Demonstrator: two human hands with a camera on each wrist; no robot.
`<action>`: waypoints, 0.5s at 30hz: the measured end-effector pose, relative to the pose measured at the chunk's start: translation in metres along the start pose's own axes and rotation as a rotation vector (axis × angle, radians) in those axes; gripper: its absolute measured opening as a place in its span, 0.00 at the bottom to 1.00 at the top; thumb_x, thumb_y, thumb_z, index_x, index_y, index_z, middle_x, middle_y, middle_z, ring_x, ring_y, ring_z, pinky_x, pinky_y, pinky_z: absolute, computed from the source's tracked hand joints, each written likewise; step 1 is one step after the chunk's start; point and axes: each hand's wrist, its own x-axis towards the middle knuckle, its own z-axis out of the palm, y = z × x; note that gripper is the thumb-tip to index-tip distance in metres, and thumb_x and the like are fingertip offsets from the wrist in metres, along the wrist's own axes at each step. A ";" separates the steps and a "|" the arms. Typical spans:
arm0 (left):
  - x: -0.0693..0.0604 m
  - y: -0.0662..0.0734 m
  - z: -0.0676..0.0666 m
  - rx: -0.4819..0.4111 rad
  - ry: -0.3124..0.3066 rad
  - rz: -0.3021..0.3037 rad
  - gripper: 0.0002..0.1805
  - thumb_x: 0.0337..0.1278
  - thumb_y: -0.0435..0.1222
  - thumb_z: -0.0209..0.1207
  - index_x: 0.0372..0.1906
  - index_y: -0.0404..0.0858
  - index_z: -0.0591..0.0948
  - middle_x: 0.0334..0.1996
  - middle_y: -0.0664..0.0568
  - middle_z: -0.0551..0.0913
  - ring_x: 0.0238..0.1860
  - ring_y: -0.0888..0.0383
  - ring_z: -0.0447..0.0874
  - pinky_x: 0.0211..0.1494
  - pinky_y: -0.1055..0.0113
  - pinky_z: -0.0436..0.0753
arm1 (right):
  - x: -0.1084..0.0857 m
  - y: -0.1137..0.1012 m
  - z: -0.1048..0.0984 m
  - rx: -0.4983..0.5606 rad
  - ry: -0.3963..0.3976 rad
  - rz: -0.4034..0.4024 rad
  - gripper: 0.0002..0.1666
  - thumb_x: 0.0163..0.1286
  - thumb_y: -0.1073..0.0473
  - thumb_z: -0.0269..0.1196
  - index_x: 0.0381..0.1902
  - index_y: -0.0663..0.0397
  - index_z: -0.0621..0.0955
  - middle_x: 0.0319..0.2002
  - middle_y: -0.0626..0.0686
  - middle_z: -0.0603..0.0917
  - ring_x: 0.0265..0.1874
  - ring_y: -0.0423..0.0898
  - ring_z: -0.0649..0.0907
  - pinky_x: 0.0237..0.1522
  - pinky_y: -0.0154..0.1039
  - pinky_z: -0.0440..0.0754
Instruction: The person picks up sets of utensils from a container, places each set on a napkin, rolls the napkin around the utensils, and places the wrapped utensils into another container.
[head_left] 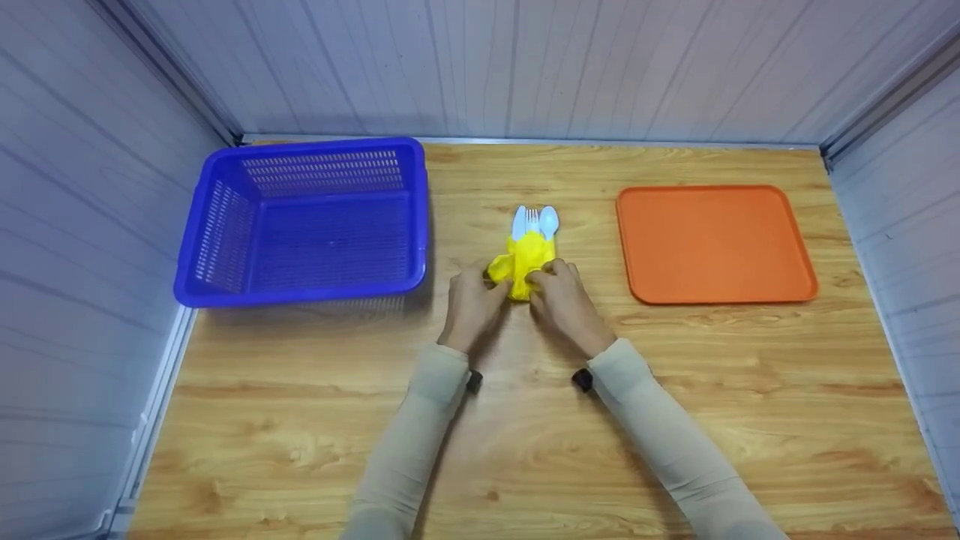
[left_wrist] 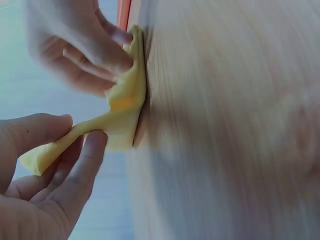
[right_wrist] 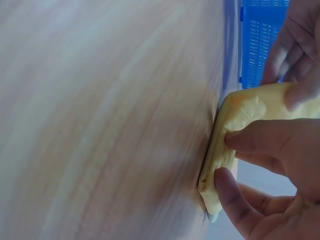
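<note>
A yellow cloth (head_left: pixel 531 255) lies folded around light blue cutlery on the table; the tops of a knife (head_left: pixel 519 223), a fork (head_left: pixel 532 220) and a spoon (head_left: pixel 550 220) stick out at its far end. My left hand (head_left: pixel 474 304) pinches a raised flap of the cloth (left_wrist: pixel 122 117) between thumb and fingers, seen closely in the left wrist view. On the other side, my right hand (head_left: pixel 566 304) has its thumb and fingertips on the bundle's right part, pressing the cloth (right_wrist: pixel 245 107) in the right wrist view. The cutlery's lower parts are hidden inside the cloth.
A blue basket (head_left: pixel 416 217) stands at the back left, with slotted walls. An orange tray (head_left: pixel 716 244) lies flat on the right. Pale panels enclose the wooden table (head_left: pixel 525 465) at the back and both sides.
</note>
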 end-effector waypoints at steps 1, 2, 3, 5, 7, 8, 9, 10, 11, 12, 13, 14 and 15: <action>0.000 0.002 0.002 -0.001 -0.006 0.004 0.17 0.61 0.34 0.66 0.54 0.33 0.82 0.44 0.47 0.85 0.41 0.57 0.80 0.46 0.64 0.82 | 0.000 0.001 0.000 0.002 0.006 -0.003 0.14 0.68 0.67 0.65 0.51 0.62 0.85 0.48 0.64 0.77 0.45 0.59 0.74 0.48 0.49 0.75; 0.000 0.003 0.005 -0.002 -0.010 0.011 0.17 0.61 0.34 0.66 0.53 0.33 0.82 0.43 0.48 0.85 0.40 0.57 0.80 0.44 0.64 0.82 | 0.000 0.001 0.000 0.003 0.011 -0.005 0.13 0.67 0.67 0.66 0.50 0.61 0.85 0.47 0.63 0.77 0.44 0.59 0.74 0.47 0.49 0.75; 0.000 0.004 0.008 -0.005 -0.014 0.020 0.16 0.61 0.34 0.66 0.53 0.33 0.83 0.42 0.48 0.85 0.39 0.57 0.79 0.43 0.65 0.82 | 0.001 0.002 0.000 0.004 0.018 -0.008 0.13 0.67 0.67 0.66 0.49 0.62 0.85 0.46 0.63 0.77 0.44 0.60 0.74 0.47 0.49 0.75; 0.001 0.007 0.012 0.000 -0.022 0.042 0.14 0.62 0.33 0.66 0.51 0.34 0.83 0.40 0.50 0.85 0.39 0.57 0.80 0.42 0.65 0.81 | 0.001 0.002 0.000 0.003 0.031 -0.016 0.11 0.66 0.67 0.67 0.46 0.62 0.85 0.45 0.64 0.78 0.43 0.60 0.75 0.46 0.50 0.75; 0.001 0.009 0.017 0.022 -0.022 0.078 0.12 0.62 0.33 0.66 0.49 0.34 0.83 0.39 0.49 0.86 0.38 0.57 0.81 0.41 0.65 0.81 | 0.003 0.004 -0.001 -0.005 0.050 -0.035 0.10 0.64 0.67 0.69 0.43 0.62 0.85 0.43 0.64 0.78 0.41 0.62 0.76 0.45 0.52 0.76; 0.001 0.009 0.019 0.030 -0.024 0.093 0.12 0.62 0.33 0.66 0.48 0.34 0.83 0.38 0.49 0.86 0.38 0.57 0.81 0.41 0.65 0.81 | 0.003 0.004 -0.001 -0.011 0.056 -0.041 0.10 0.63 0.67 0.70 0.42 0.63 0.85 0.43 0.65 0.78 0.41 0.62 0.77 0.45 0.53 0.76; 0.002 0.010 0.021 0.041 -0.027 0.104 0.11 0.62 0.33 0.66 0.48 0.34 0.83 0.38 0.49 0.86 0.38 0.57 0.81 0.40 0.65 0.81 | 0.004 0.005 -0.001 -0.017 0.063 -0.048 0.10 0.62 0.67 0.70 0.41 0.63 0.84 0.42 0.65 0.78 0.41 0.62 0.77 0.45 0.53 0.77; 0.002 0.011 0.022 0.054 -0.030 0.113 0.11 0.62 0.33 0.66 0.47 0.34 0.83 0.37 0.48 0.86 0.37 0.57 0.82 0.40 0.64 0.81 | 0.004 0.006 -0.001 -0.019 0.065 -0.054 0.10 0.61 0.68 0.71 0.40 0.64 0.84 0.42 0.65 0.79 0.41 0.63 0.78 0.45 0.54 0.77; 0.002 0.011 0.024 0.063 -0.032 0.118 0.11 0.62 0.33 0.66 0.47 0.34 0.83 0.37 0.48 0.86 0.38 0.56 0.82 0.40 0.64 0.82 | 0.005 0.007 -0.001 -0.017 0.065 -0.058 0.10 0.60 0.68 0.71 0.40 0.65 0.84 0.42 0.66 0.79 0.41 0.63 0.78 0.46 0.54 0.78; 0.003 0.012 0.025 0.073 -0.034 0.122 0.11 0.62 0.33 0.66 0.47 0.33 0.83 0.37 0.48 0.86 0.38 0.56 0.82 0.40 0.64 0.82 | 0.005 0.008 -0.001 -0.016 0.062 -0.059 0.10 0.60 0.68 0.71 0.40 0.65 0.84 0.42 0.66 0.79 0.42 0.63 0.78 0.47 0.54 0.78; 0.003 0.012 0.026 0.078 -0.037 0.125 0.11 0.62 0.33 0.65 0.47 0.34 0.83 0.38 0.48 0.86 0.38 0.57 0.83 0.41 0.65 0.82 | 0.005 0.009 -0.001 -0.004 0.054 -0.051 0.10 0.60 0.69 0.71 0.40 0.66 0.84 0.43 0.66 0.78 0.43 0.62 0.78 0.48 0.54 0.78; 0.004 0.012 0.028 0.082 -0.041 0.126 0.11 0.62 0.33 0.65 0.48 0.34 0.83 0.38 0.48 0.86 0.39 0.57 0.83 0.41 0.65 0.82 | 0.005 0.010 -0.002 0.013 0.048 -0.044 0.11 0.60 0.69 0.70 0.41 0.67 0.84 0.44 0.66 0.78 0.43 0.62 0.78 0.48 0.53 0.79; 0.004 0.013 0.029 0.082 -0.045 0.124 0.11 0.62 0.32 0.65 0.48 0.34 0.83 0.39 0.48 0.87 0.39 0.57 0.83 0.41 0.66 0.82 | 0.005 0.012 -0.002 0.037 0.043 -0.037 0.12 0.60 0.70 0.70 0.42 0.68 0.84 0.44 0.66 0.78 0.43 0.61 0.78 0.48 0.53 0.79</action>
